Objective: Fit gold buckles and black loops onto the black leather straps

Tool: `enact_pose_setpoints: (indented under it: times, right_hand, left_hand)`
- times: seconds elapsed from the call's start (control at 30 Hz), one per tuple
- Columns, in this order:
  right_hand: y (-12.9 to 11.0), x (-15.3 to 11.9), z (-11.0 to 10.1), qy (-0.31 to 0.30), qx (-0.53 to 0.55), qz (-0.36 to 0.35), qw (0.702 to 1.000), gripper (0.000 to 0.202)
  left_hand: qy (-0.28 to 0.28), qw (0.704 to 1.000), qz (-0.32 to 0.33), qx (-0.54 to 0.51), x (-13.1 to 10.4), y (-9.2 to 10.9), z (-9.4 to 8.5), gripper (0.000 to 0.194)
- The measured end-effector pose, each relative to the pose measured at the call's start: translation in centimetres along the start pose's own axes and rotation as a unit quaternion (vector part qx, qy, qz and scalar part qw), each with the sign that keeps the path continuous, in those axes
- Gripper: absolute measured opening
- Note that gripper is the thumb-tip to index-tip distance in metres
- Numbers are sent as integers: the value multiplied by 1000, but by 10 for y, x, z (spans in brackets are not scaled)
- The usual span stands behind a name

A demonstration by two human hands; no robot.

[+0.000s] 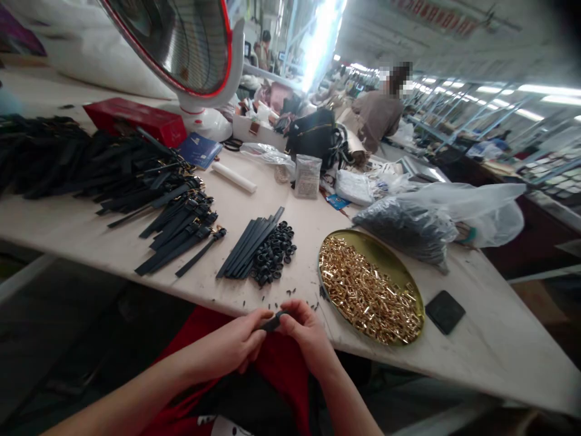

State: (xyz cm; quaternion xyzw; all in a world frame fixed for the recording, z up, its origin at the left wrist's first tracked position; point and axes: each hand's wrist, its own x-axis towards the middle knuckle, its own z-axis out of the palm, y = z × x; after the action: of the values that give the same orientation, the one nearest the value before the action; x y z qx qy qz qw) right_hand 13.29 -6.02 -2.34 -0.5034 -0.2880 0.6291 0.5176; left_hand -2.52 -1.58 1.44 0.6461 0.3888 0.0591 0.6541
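Just off the table's front edge, my left hand and my right hand meet on a short dark strap. Both pinch it between thumb and fingers; the rest of the strap is hidden. Beyond my hands lies a row of flat black straps, with a heap of small black loops beside it. To the right, a round golden tray holds many small gold buckles. At the left, finished-looking black straps with gold buckles are piled up.
A fan and a red box stand at the back left. A plastic bag of dark pieces lies behind the tray, and a black square item sits right of it. Another person is farther back.
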Motion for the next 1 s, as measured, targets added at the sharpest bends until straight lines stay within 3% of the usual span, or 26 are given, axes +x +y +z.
enact_pose_setpoints:
  times: [0.1, 0.2, 0.23, 0.27, 0.3, 0.43, 0.6, 0.7, 0.83, 1.0]
  right_hand:
    - [5, -13, 11, -26, -1, -39, 999, 33]
    - [-3, -11, 5, -19, -199, -94, 975, 35]
    - [-11, -6, -5, 23, -312, -117, 942, 31]
    - [-21, 1, -17, 80, -456, -127, 877, 22]
    - [-33, 9, -32, 124, -503, -129, 845, 19]
    - [-77, 50, -82, 222, -604, -94, 760, 20]
    - [-85, 92, -91, 262, -667, 10, 698, 21]
    - [-81, 103, -89, 260, -672, 38, 692, 22]
    - [-86, 95, -94, 253, -655, 13, 712, 13]
    - [-82, 61, -70, 154, -579, -56, 798, 16]
  left_hand:
    - [65, 996, 54, -17, -9, -2, 8, 46]
    - [100, 991, 79, -29, -13, -6, 12, 42]
    - [116, 990, 76, -28, -14, -7, 13, 39]
    - [134, 988, 72, -28, -14, -9, 13, 36]
    - [149, 986, 67, -29, -15, -10, 13, 35]
    - [168, 983, 71, -38, -12, -16, 15, 32]
    - [154, 985, 78, 0, -3, -22, 19, 30]
    - [141, 987, 68, 26, 2, -25, 16, 29]
    - [137, 987, 65, 46, 9, -21, 8, 29]
    - [142, 984, 97, 35, 28, -3, -6, 29]
